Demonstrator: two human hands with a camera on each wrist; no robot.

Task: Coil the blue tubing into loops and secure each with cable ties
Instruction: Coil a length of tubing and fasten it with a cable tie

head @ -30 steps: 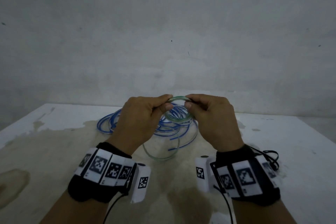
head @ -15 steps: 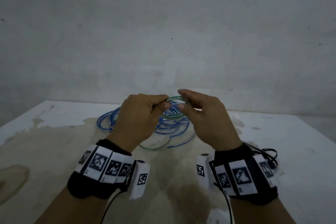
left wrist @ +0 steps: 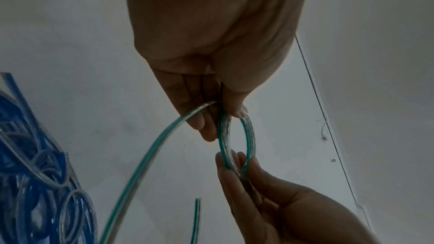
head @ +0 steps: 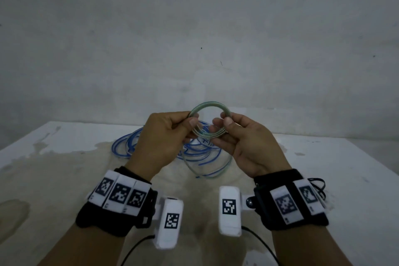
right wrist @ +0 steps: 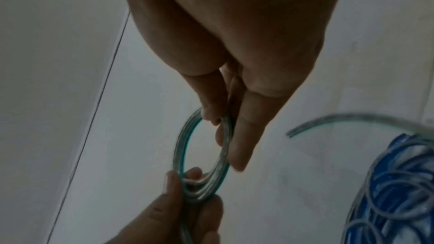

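Bare grey wall rises behind the stained white worktop [head: 64, 157], where the loose blue tubing [head: 133, 144] lies heaped. I hold a small coil [head: 208, 121] of green-striped clear tubing above it. My left hand [head: 164, 138] pinches its left side, thumb over curled fingers; my right hand [head: 244, 142] pinches the right, palm turned inward. To do this well, I'd keep the turns stacked flat and feed the trailing tail [left wrist: 145, 157] round without slackening.

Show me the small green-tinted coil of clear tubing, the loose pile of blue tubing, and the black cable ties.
Green-tinted tubing coil [head: 208, 104]: head view, top arc.
Blue tubing pile [head: 123, 147]: head view, left loops on the table.
Black cable ties [head: 319, 185]: head view, dark loops right of the wrist; identity uncertain.
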